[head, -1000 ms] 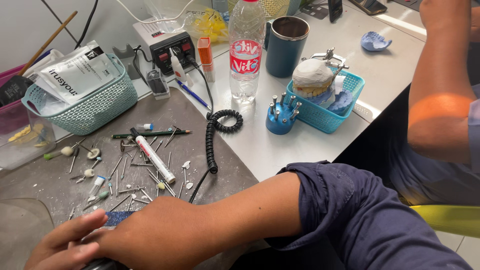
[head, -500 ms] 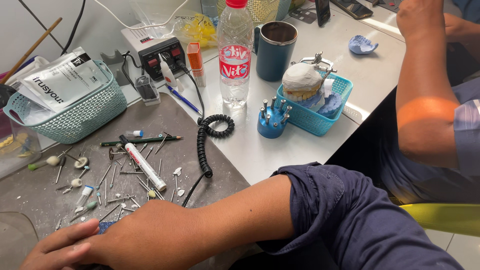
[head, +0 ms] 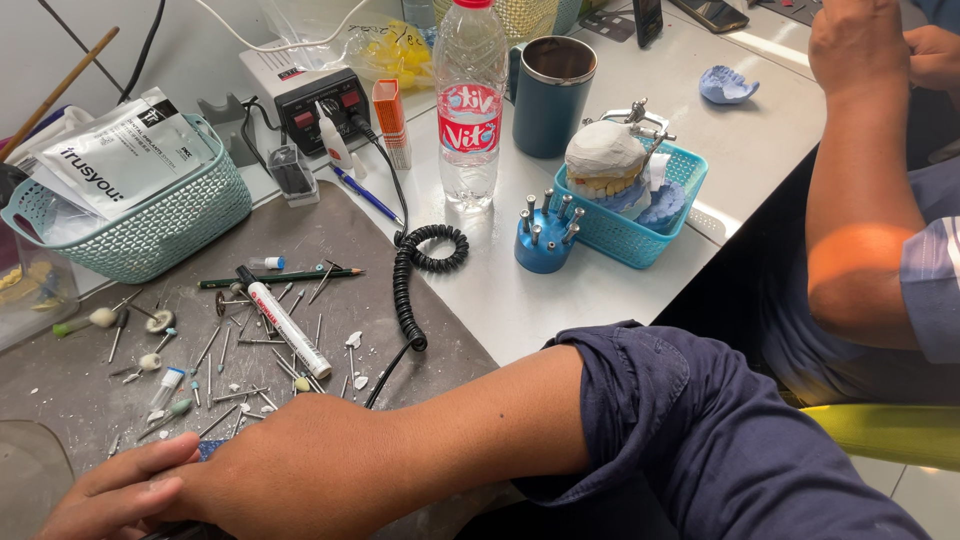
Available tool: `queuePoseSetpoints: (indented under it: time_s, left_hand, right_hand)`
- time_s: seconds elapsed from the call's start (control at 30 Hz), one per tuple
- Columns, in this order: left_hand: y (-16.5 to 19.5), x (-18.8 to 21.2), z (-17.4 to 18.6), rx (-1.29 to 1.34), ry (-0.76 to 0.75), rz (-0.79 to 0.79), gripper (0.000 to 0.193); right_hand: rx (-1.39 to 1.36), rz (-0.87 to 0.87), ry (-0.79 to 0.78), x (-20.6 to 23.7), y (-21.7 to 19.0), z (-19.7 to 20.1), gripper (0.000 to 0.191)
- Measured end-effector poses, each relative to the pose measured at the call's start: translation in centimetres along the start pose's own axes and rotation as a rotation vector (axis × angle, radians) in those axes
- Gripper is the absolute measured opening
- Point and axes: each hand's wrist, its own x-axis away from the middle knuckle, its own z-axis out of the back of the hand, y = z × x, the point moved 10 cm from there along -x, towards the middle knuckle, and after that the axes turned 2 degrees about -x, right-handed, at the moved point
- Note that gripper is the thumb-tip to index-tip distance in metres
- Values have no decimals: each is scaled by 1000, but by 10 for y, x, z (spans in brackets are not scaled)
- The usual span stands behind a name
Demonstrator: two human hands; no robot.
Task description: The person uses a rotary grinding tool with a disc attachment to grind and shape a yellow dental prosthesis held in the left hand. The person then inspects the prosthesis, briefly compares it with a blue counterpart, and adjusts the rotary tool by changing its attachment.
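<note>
Two hands together at table's near left edge: right hand (head: 300, 470) lies over left hand (head: 115, 495), fingers (head: 140, 462) loosely curled; whether they grip anything, cannot tell. Dark object beneath them mostly hidden. Just beyond, scattered burs (head: 215, 345), white marker (head: 288, 328), green pencil (head: 275, 278) on grey mat (head: 350, 230). Coiled black cord (head: 405, 290) runs along mat's right edge. Teal basket (head: 150, 225) far left; blue bur stand (head: 545, 240), water bottle (head: 470, 105), mug (head: 550, 95) farther back. Second person's arm (head: 860, 200) at right.

Beside you stood a clear plastic water bottle (head: 470, 110), a teal metal mug (head: 551, 95), and a mint woven plastic basket (head: 150, 225).
</note>
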Motion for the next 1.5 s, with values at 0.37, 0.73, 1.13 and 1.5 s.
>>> queuePoseSetpoints:
  time_s: [0.37,0.73,1.13,1.5]
  left_hand:
    - [25,-4,-3,-10,76,15,33]
    - [-14,8,9,-66,-22,13,29]
    - [10,-22,3,68,158,402,39]
    - [88,-8,-23,240,30,-149,25]
  right_hand:
    - [-71,8,-1,2,-3,7,45]
    - [-35,38,50,3,-1,9,33]
    - [201,152,376,20,-34,51,22]
    - [-550,183,-83,-4,1,-33,64]
